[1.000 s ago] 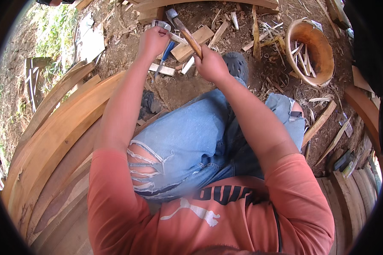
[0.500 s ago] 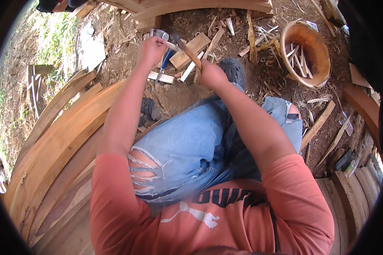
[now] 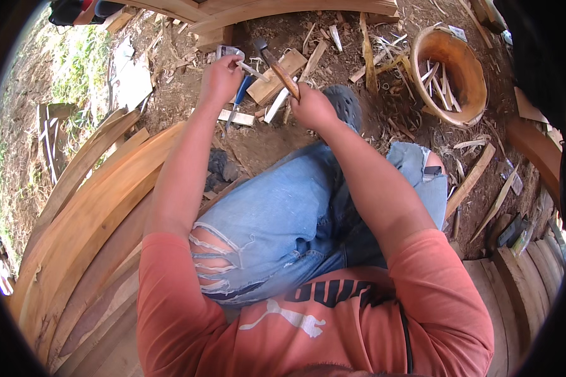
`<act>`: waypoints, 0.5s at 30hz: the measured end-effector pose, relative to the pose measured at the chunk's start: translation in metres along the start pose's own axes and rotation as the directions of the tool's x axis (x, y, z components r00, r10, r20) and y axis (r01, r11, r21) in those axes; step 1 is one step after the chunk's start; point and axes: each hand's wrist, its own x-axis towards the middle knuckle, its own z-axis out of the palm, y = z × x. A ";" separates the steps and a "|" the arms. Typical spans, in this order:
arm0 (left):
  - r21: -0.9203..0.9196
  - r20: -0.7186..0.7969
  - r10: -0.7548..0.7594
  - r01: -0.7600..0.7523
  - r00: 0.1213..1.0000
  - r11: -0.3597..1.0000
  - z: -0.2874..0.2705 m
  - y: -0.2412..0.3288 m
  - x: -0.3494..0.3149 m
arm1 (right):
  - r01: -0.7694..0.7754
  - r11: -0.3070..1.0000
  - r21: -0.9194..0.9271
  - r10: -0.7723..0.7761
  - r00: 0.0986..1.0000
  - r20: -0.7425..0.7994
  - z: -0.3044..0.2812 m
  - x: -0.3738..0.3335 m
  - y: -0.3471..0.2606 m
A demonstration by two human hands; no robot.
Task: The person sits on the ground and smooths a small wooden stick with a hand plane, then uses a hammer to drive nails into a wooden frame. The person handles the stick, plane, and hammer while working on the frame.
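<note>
My left hand (image 3: 222, 78) is closed, pinching a thin pale wood strip (image 3: 253, 71) that points right. My right hand (image 3: 313, 108) grips the wooden handle of a hammer (image 3: 282, 75); its small grey head is raised at the far end, just beyond the strip and apart from it. Below lies a flat wood block (image 3: 277, 76) on the ground. Close to my left hand, a blue-handled tool (image 3: 243, 89) with a metal shaft rests across a short pale piece of wood (image 3: 238, 117). A small clear-and-grey object (image 3: 230, 50) sits just past my left fingers, its kind unclear.
On the right, a tilted orange-brown bucket (image 3: 419, 69) holds several thin wood strips. Long curved planks (image 3: 100, 213) are stacked on the left, and a curved beam (image 3: 295, 14) crosses the far side. Offcuts and shavings litter the dirt around my shoe (image 3: 344, 105).
The hammer's head has lifted away from the wood strip and turned up. My left hand has shifted slightly left and still holds the strip.
</note>
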 end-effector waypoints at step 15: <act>-0.012 -0.021 -0.110 0.110 0.994 0.994 -0.005 0.009 -0.004 | 0.033 0.999 0.013 -0.033 0.999 -0.005 -0.006 -0.004 -0.010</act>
